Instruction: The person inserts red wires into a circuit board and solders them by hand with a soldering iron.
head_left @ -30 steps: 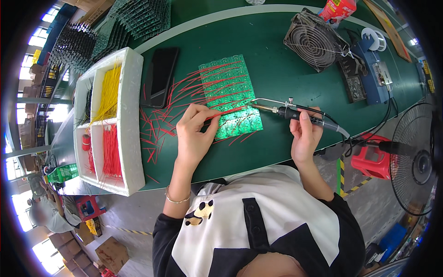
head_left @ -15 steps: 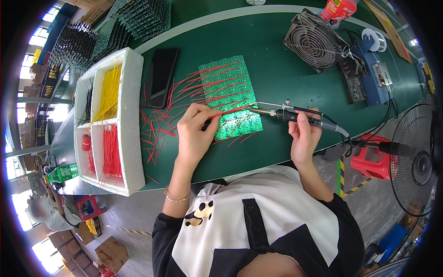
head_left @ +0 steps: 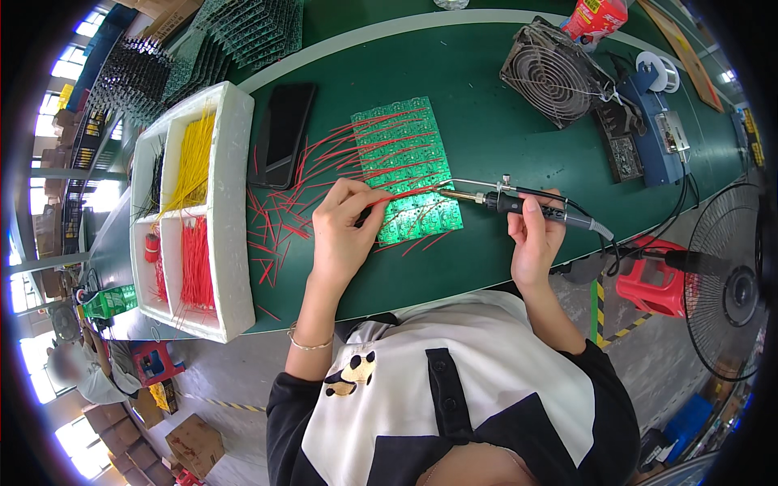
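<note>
My left hand (head_left: 347, 223) pinches a red wire (head_left: 409, 193) between thumb and fingertips, its far end reaching over the green circuit board panel (head_left: 401, 150). In my right hand (head_left: 535, 239) is a soldering iron (head_left: 504, 202) with a thin solder feed tube (head_left: 474, 183) fixed along it. The iron's tip points left and lies at the wire's end over the board; whether they touch I cannot tell. Rows of red wires stick out leftward from the board's upper part. Short red wires lie across its lower rows.
Left stands a white foam box (head_left: 237, 219) with yellow, red and black wires. Beside it are a black phone (head_left: 284, 134) and loose red wires (head_left: 271, 235). A square fan (head_left: 547, 71) and a blue solder-spool holder (head_left: 648, 121) stand at the right. Board stacks (head_left: 251, 32) are far left.
Almost nothing differs. The board and table things appear shifted very slightly in the picture, while both hands keep their hold on the wire and the soldering iron.
</note>
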Tool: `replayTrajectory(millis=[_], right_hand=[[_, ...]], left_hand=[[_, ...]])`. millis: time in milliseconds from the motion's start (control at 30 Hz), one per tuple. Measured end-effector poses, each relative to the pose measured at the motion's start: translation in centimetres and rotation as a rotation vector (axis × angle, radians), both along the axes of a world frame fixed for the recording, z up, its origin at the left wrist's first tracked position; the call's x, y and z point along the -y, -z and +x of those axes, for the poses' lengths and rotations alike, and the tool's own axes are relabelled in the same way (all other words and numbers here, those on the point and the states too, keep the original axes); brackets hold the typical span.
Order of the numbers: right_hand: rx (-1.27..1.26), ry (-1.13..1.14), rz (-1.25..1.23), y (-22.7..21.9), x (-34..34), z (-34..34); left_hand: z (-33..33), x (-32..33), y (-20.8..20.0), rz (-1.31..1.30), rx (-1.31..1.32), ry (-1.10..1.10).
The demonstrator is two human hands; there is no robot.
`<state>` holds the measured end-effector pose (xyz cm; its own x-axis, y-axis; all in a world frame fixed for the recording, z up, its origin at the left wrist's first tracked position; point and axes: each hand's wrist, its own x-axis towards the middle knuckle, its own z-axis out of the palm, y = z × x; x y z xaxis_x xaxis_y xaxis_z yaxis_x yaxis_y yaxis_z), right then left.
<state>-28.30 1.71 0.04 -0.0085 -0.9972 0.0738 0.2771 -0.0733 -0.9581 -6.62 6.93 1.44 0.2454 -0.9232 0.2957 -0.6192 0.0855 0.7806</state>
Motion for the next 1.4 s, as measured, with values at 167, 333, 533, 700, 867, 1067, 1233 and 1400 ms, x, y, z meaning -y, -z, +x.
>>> replayTrajectory(millis=[167, 333, 533, 700, 867, 1067, 1233, 1400], right_hand=[[0.005, 0.023, -0.030, 0.2, 0.0, 0.1], [0.015, 0.014, -0.029, 0.0, 0.1, 0.1], [0.073, -0.002, -0.006, 0.3, 0.1, -0.5], [0.069, 0.010, -0.013, 0.4, 0.2, -0.5], [0.083, 0.041, -0.022, 0.2, 0.3, -0.3], [0.153, 0.061, 0.012, 0.0, 0.4, -0.8], [0.146, 0.070, 0.005, -0.4, 0.6, -2.1], [0.146, 0.111, 0.006, -0.1, 0.7, -2.6]], left_hand=[[0.0, 0.1, 0.3, -0.023, -0.013, 0.000], [0.0, 0.1, -0.2, 0.018, 0.017, -0.008], [0.0, 0.0, -0.3, 0.013, 0.022, -0.007], [0.0, 0.1, -0.4, 0.027, 0.021, -0.006], [0.1, 0.1, -0.6, 0.024, 0.015, -0.007], [0.8, -0.2, -1.3, -0.070, 0.110, -0.047], [1.1, -1.1, -2.7, -0.142, 0.023, -0.110], [0.3, -1.4, -2.6, 0.007, -0.481, 0.009]])
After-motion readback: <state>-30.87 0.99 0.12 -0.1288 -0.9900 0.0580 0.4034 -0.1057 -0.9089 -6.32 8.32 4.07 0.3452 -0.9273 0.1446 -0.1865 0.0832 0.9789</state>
